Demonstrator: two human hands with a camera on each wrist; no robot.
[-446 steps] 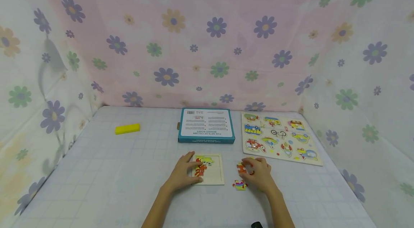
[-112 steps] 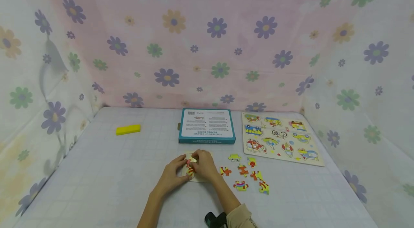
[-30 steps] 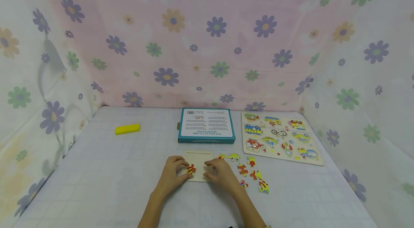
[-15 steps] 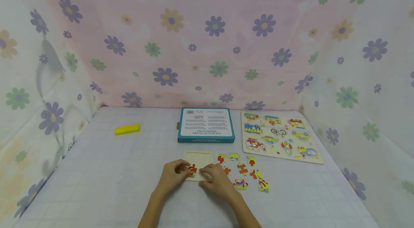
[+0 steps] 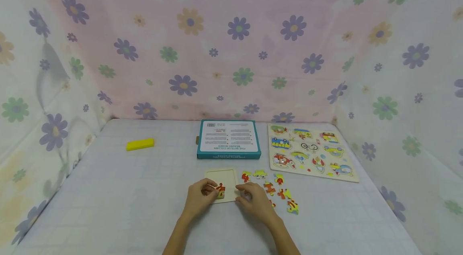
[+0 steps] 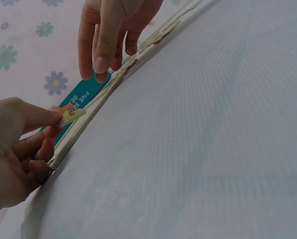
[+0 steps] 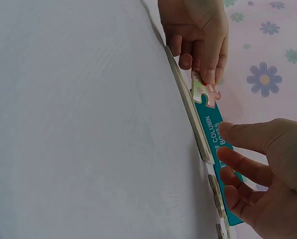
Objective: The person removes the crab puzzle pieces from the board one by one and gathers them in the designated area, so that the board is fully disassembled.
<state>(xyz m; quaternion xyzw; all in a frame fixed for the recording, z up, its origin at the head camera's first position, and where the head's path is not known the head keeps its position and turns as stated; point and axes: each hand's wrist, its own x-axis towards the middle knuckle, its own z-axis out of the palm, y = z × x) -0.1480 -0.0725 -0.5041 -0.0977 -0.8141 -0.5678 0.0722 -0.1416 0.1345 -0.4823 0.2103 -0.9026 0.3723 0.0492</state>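
My left hand (image 5: 200, 198) pinches a red and yellow-green jigsaw piece (image 5: 220, 191) between thumb and fingers. In the left wrist view the piece (image 6: 68, 117) is held tilted just above a square wooden puzzle tray (image 5: 228, 176); its lower fingers are close to the tray's edge. The tray floor that shows is bare wood. My right hand (image 5: 257, 202) hovers at the tray's right edge, fingers loosely bent and apart, with nothing in it, as the right wrist view shows. Several loose jigsaw pieces (image 5: 269, 188) lie to its right; one is partly hidden behind this hand.
Behind the tray lies a teal and white box (image 5: 228, 138) with printed text. A wooden vehicle puzzle board (image 5: 309, 171) rests at the back right. A yellow block (image 5: 140, 144) lies at the back left. Floral cloth (image 5: 213, 38) surrounds the table.
Fifteen seconds ago several pieces sat in the tray; they now lie loose on the right. In the last second, the left hand has raised and turned its piece; the right hand stays empty.
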